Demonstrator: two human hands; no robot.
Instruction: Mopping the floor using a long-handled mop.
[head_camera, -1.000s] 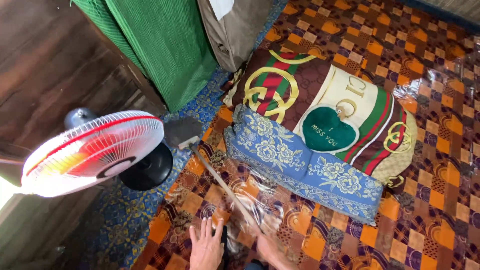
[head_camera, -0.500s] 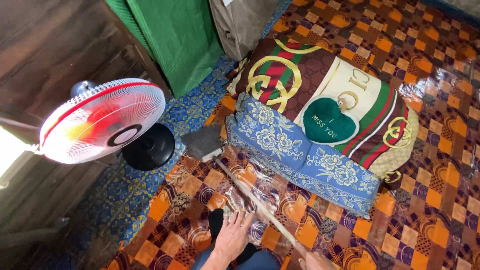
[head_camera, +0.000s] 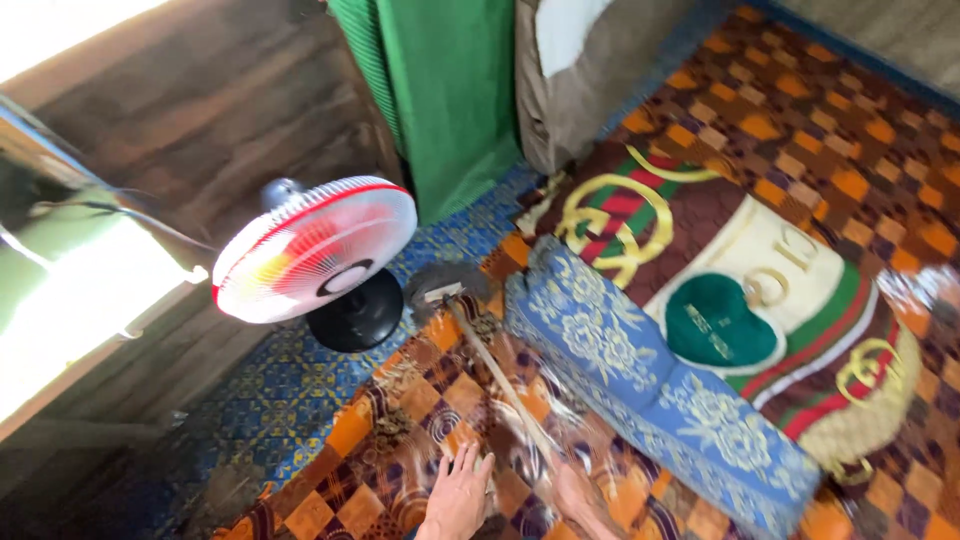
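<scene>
Item: sweeping of a patterned floor mat, seen from the head camera.

Broom (head_camera: 470, 335): long wooden stick, dark bristle head lying at the mat's edge just beside the fan base. The stick runs diagonally down toward the person and is motion-blurred along its lower half.

Right hand (head_camera: 580, 500): at the stick's lower end, blurred; it appears wrapped round the stick, but the fingers cannot be made out clearly enough to be certain.

Left hand (head_camera: 458, 495): fingers spread open, palm down, holding nothing, over the mat just left of the stick.

Floor mat (head_camera: 420, 400): glossy plastic sheet, orange, brown and purple checks. Small dark specks and a clump of debris show near its left border; the broom head sits at the far corner, so, as a judgement, the strip between head and hands is in hand and the rest cannot be judged swept or unswept.

Surroundings and room:
- Standing fan (head_camera: 318, 255), white grille with red rim, black round base touching the broom head's left side; tight there.
- Blue floral folded blanket (head_camera: 640, 380) bounds the stick's right side, close by.
- Striped brown bedding (head_camera: 790, 300) with a green heart cushion (head_camera: 720, 320) lies beyond the blanket.
- Blue patterned flooring (head_camera: 270, 400) lies left of the mat, then a wooden wall (head_camera: 200, 130).
- Green cloth (head_camera: 450, 90) hangs at the far end.

Open passage: a narrow lane of mat between fan base and blanket, widening toward the person.
</scene>
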